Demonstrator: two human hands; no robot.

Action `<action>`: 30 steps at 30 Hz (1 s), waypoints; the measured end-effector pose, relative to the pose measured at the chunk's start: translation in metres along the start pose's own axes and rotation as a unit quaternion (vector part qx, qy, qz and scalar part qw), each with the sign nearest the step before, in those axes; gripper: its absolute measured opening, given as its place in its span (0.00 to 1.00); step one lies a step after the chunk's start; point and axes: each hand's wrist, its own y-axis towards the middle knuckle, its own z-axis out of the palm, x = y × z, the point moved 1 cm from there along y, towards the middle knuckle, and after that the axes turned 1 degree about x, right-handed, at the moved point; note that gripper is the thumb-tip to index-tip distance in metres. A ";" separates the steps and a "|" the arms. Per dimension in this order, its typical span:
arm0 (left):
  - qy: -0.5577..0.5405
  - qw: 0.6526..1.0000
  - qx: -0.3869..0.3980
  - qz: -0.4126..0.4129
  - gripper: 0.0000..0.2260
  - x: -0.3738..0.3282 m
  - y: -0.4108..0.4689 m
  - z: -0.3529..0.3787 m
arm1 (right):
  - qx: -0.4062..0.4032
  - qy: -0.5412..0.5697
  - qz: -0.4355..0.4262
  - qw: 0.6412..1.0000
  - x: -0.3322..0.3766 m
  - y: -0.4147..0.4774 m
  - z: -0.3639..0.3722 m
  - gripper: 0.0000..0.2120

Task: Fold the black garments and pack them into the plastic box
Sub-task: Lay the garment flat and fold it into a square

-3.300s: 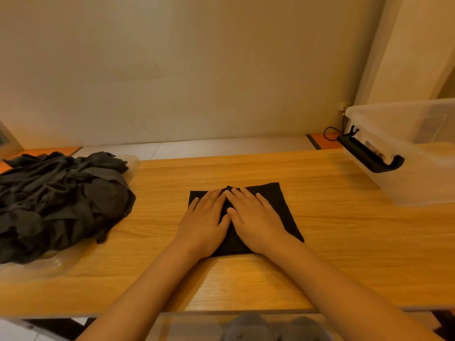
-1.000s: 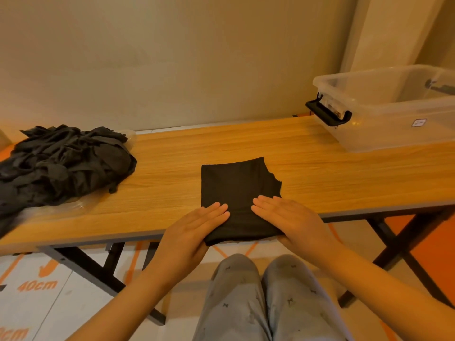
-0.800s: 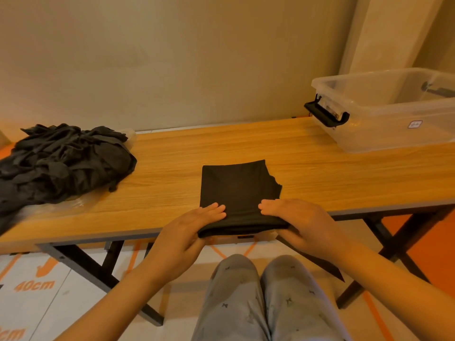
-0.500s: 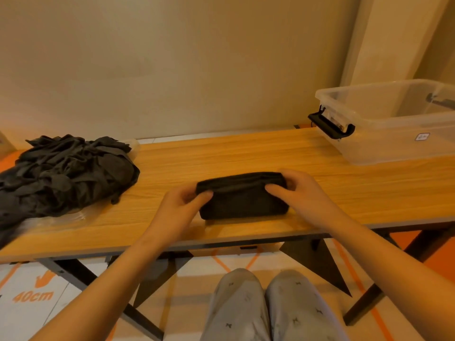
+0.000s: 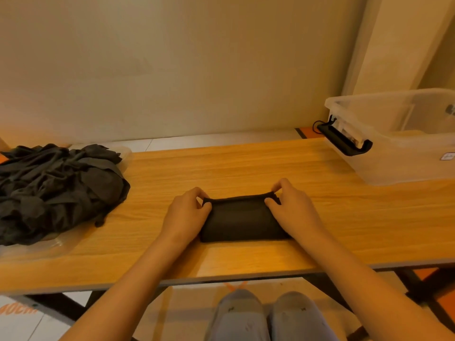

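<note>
Table: your wooden table (image 5: 246, 163) spans the view, and its near edge runs just above your knees (image 5: 266, 316) in light patterned trousers.
Garment pile: a loose heap of black garments (image 5: 54, 190) sits at the table's left end, on a clear plastic sheet (image 5: 29, 249) that shows along its near and far sides.
Plastic box: the clear plastic box (image 5: 398, 153) stands at the far right corner, well apart from your hands. You cannot tell what lies inside through its hazy wall.
Folded garment: the black garment (image 5: 240, 220) you are working lies as a short, thick bundle mid-table, close to the near edge.
Left hand: your left hand (image 5: 184, 212) pinches the bundle's far left corner, thumb and fingers curled onto the cloth.
Right hand: your right hand (image 5: 293, 207) pinches the far right corner the same way.
In the way: your hands cover both ends of the bundle.
Latch: a black latch (image 5: 344, 141) sits on the box's left end wall, facing the bundle.
Sticker: a small white label (image 5: 446, 156) is on the box's near wall, its print too small to read.
Floor writing: orange lettering (image 5: 17, 310) shows below the table's left end, blurred and cut off. It reads roughly "0cm".
</note>
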 end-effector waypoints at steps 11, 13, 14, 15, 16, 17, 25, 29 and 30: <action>0.144 0.954 -0.086 0.249 0.13 -0.001 -0.006 0.009 | -0.143 -0.171 -0.166 0.961 0.008 -0.010 0.007 0.14; 0.166 0.928 -0.050 0.331 0.15 -0.002 -0.002 0.009 | -0.148 -0.188 -0.183 0.954 0.014 -0.012 0.007 0.16; 0.175 0.919 -0.024 0.353 0.16 -0.005 0.000 0.009 | -0.142 -0.193 -0.198 0.951 0.016 -0.013 0.007 0.16; 0.179 0.915 0.000 0.360 0.17 -0.007 0.002 0.009 | -0.131 -0.200 -0.209 0.948 0.017 -0.013 0.009 0.15; 0.177 0.919 0.021 0.353 0.19 -0.009 0.003 0.009 | -0.116 -0.209 -0.213 0.948 0.018 -0.013 0.009 0.15; 0.172 0.926 0.045 0.334 0.20 -0.009 0.004 0.010 | -0.101 -0.220 -0.213 0.947 0.018 -0.013 0.009 0.14; 0.147 0.944 0.130 0.266 0.24 -0.007 0.007 0.008 | 0.038 -0.191 -0.153 0.969 0.019 -0.011 0.001 0.20; 0.140 0.946 0.148 0.254 0.21 -0.008 0.004 0.005 | 0.094 -0.173 -0.103 0.975 0.020 -0.013 -0.005 0.21; 0.128 0.949 0.157 0.241 0.20 -0.010 0.004 0.003 | 0.101 -0.164 -0.092 0.977 0.020 -0.013 -0.007 0.21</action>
